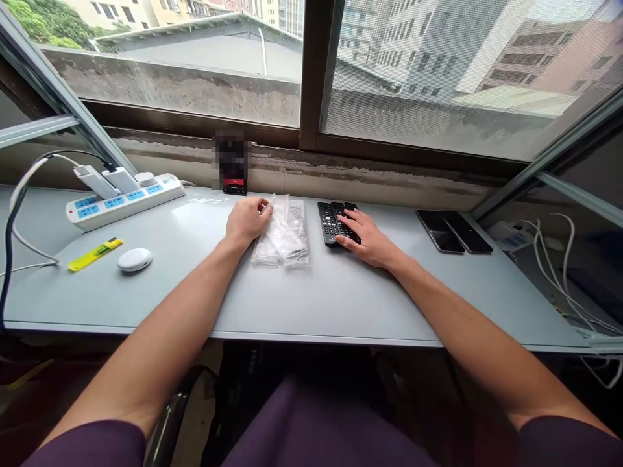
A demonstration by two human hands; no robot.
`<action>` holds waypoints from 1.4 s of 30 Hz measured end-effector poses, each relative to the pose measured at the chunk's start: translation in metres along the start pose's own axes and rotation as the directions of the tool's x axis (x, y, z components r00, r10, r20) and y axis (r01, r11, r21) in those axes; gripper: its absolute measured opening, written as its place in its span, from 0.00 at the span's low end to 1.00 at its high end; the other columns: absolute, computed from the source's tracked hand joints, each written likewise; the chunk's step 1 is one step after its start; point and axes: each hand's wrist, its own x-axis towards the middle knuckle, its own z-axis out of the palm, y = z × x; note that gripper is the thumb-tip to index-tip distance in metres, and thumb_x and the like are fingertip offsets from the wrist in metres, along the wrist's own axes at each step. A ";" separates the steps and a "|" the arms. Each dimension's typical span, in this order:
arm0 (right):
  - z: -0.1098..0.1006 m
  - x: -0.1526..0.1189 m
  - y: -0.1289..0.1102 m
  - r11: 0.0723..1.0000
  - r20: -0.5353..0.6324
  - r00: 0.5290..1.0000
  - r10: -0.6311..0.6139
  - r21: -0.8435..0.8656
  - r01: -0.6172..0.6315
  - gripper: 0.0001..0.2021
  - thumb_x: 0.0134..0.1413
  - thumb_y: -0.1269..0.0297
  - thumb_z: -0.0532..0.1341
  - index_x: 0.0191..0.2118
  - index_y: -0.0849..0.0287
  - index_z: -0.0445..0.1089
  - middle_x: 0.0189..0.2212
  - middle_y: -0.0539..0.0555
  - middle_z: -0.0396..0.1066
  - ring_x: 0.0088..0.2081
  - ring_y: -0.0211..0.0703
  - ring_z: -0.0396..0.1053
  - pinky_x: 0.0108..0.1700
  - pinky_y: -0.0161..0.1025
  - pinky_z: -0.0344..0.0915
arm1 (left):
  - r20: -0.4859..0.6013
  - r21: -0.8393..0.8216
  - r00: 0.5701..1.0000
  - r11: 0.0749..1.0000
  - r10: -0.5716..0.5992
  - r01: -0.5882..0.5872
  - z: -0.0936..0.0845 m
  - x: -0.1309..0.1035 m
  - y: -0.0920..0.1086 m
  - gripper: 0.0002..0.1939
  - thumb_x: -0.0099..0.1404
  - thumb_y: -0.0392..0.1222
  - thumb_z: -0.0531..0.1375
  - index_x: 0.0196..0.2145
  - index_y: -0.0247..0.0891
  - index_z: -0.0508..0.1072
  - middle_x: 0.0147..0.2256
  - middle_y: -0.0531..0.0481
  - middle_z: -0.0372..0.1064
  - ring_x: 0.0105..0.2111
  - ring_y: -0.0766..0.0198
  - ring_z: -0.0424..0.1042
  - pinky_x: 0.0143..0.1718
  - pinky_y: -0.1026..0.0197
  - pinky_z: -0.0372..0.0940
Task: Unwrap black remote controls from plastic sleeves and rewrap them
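My left hand is closed, thumb and fingers pinched at the upper left edge of some clear plastic bags. The bags lie overlapping and crinkled on the pale desk; whether anything is inside them I cannot make out. To their right, black remote controls lie side by side, their buttons facing up. My right hand rests over the right part of these remotes with its fingers spread, covering some of them.
At the left stand a white power strip with plugged-in chargers, a yellow cutter and a white rounded case. Two dark phones lie at the right. A blurred-out dark object leans by the window. Cables hang at the far right.
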 end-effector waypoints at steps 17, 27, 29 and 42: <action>-0.001 -0.004 -0.010 0.975 -0.129 0.970 -0.207 -0.110 0.194 0.46 0.76 0.27 0.53 0.85 0.52 0.56 0.83 0.65 0.57 0.86 0.71 0.44 0.84 0.73 0.45 | -0.127 -0.790 0.992 0.605 -0.011 -0.095 0.030 0.018 0.001 0.45 0.62 0.45 0.77 0.71 0.40 0.66 0.49 0.45 0.78 0.32 0.65 0.76 0.39 0.61 0.72; 0.001 -0.009 -0.031 0.925 -0.175 0.908 -0.380 -0.059 0.375 0.36 0.82 0.39 0.56 0.84 0.48 0.58 0.79 0.63 0.65 0.84 0.68 0.51 0.83 0.74 0.51 | 0.072 -0.918 0.984 0.376 -0.160 0.128 0.015 0.001 0.023 0.24 0.54 0.58 0.75 0.39 0.37 0.78 0.26 0.56 0.66 0.21 0.68 0.61 0.21 0.64 0.54; 0.002 -0.009 -0.029 0.918 -0.180 0.900 -0.397 -0.052 0.394 0.34 0.82 0.41 0.57 0.83 0.49 0.59 0.79 0.63 0.65 0.84 0.68 0.52 0.83 0.74 0.52 | 0.061 -0.912 0.984 0.391 -0.168 0.123 0.013 -0.002 0.025 0.24 0.55 0.60 0.73 0.38 0.37 0.80 0.24 0.58 0.60 0.20 0.68 0.56 0.20 0.64 0.50; 0.010 -0.013 -0.028 0.909 -0.102 0.906 -0.410 -0.129 0.397 0.30 0.74 0.47 0.70 0.74 0.53 0.73 0.70 0.66 0.76 0.79 0.74 0.62 0.79 0.79 0.58 | 0.053 -0.782 0.993 0.615 -0.102 0.105 0.013 -0.007 0.034 0.19 0.68 0.58 0.69 0.37 0.36 0.84 0.21 0.55 0.64 0.20 0.68 0.59 0.22 0.63 0.53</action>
